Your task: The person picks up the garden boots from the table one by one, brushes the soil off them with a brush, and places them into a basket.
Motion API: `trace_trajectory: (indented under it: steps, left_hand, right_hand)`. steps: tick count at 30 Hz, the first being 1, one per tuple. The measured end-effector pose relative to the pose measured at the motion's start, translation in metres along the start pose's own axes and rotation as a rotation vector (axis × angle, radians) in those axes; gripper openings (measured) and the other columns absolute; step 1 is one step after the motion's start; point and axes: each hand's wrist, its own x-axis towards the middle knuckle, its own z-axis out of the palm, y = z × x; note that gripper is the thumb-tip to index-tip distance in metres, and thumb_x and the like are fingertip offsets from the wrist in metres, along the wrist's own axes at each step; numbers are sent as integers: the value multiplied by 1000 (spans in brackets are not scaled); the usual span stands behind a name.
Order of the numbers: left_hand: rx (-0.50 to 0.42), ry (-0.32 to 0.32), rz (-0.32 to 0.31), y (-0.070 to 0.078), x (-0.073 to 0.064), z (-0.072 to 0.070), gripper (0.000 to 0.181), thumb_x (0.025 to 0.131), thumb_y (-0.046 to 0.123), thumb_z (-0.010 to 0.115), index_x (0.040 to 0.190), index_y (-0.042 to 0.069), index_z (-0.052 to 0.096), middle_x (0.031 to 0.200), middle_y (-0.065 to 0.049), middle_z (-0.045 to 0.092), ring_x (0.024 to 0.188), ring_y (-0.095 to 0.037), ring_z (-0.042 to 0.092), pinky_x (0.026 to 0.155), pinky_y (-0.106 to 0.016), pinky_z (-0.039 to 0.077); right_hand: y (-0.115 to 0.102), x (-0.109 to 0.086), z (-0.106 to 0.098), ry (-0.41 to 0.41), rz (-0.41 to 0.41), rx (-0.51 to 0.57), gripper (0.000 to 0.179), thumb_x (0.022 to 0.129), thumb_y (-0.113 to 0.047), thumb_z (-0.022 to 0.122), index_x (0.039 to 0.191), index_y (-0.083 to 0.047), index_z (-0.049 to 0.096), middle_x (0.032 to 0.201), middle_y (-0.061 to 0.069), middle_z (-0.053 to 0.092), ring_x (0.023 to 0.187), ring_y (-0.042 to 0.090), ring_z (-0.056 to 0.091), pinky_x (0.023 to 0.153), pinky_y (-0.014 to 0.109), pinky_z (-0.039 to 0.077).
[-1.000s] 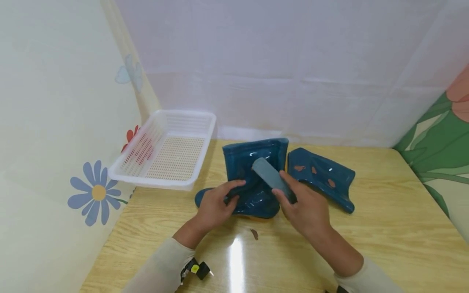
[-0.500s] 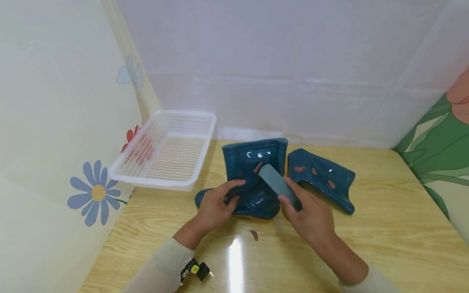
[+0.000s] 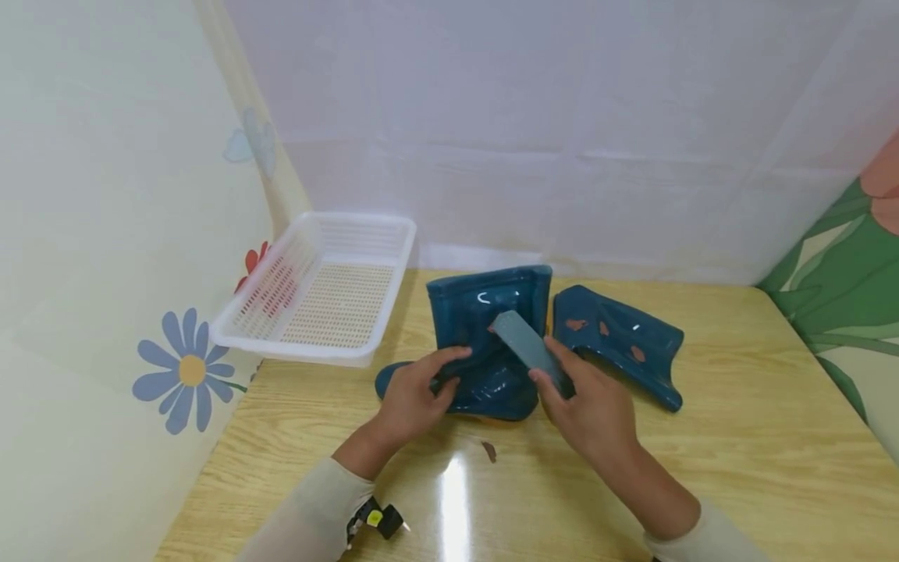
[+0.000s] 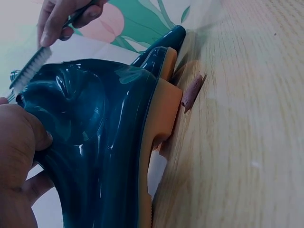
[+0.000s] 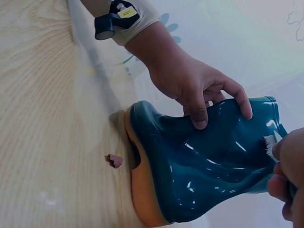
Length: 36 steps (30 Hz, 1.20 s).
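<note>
A dark teal rubber boot [image 3: 488, 300] with an orange sole stands on the table, its toe to the left. My left hand [image 3: 414, 394] grips the boot at the front of its ankle, thumb and fingers on either side. In my right hand [image 3: 593, 402] is a scrubbing brush [image 3: 523, 339], pinched between thumb and fingers. Its white bristles [image 5: 270, 145] touch or nearly touch the boot's shaft in the right wrist view. A bit of brown dirt shows at the brush's tip, mostly hidden. The second boot [image 3: 653, 343] lies at the right with several brown patches on it.
A white perforated plastic basket [image 3: 372, 351] stands at the back left, against the wall. One loose brown flake [image 3: 489, 451] lies on the wooden table [image 3: 758, 437] in front of the boot. A white sheet [image 3: 492, 117] hangs behind.
The brush slid down and right along the shaft, baring a brown patch, then came back up and left over most of it. My left hand and both boots stay put.
</note>
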Motion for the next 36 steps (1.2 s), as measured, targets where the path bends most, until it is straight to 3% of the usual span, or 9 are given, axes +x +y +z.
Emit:
trace_trajectory:
  steps: [7,12,20,25,29,36]
  left_hand:
    - [-9,14,-2,-1,0,1,57,84,-4,78,135,15,62,122,-8,72,67,-10,58,62,-30,52]
    - [-14,15,2,-2,0,2,57,84,-4,78,135,15,62,121,-9,72,68,-11,59,62,-31,52]
    - [-17,14,-11,-2,0,2,57,84,-4,78,134,16,62,123,-9,71,70,-12,60,63,-32,53]
    - [-24,14,-12,-2,0,3,57,84,-6,77,135,16,62,121,-10,72,76,-14,66,65,-33,56]
    - [-26,11,-12,-1,0,2,55,85,-5,76,135,15,62,120,-9,73,73,-14,67,63,-32,55]
    - [-16,-3,-24,-1,0,1,56,86,-4,77,135,16,62,126,-7,70,72,-12,62,67,-33,55]
  right_hand:
    - [4,-11,-4,-47,23,-1,53,89,-26,83,136,-8,67,93,17,74,61,17,58,51,30,44]
    - [1,-16,-9,-84,-16,8,53,86,-26,84,134,-10,69,90,16,74,57,11,52,47,24,39]
    - [1,-20,-7,-275,-22,-38,53,92,-35,79,139,-17,66,99,11,76,51,2,43,46,23,36]
    - [3,-24,-5,-350,-101,-39,51,89,-35,81,136,-19,68,99,6,77,52,-1,42,47,21,35]
    - [4,-25,-6,-353,-128,-24,50,90,-35,80,135,-19,69,93,3,76,51,-2,38,46,21,33]
    - [5,-20,-9,-190,40,-33,53,90,-30,82,138,-14,67,83,9,70,48,5,38,43,25,30]
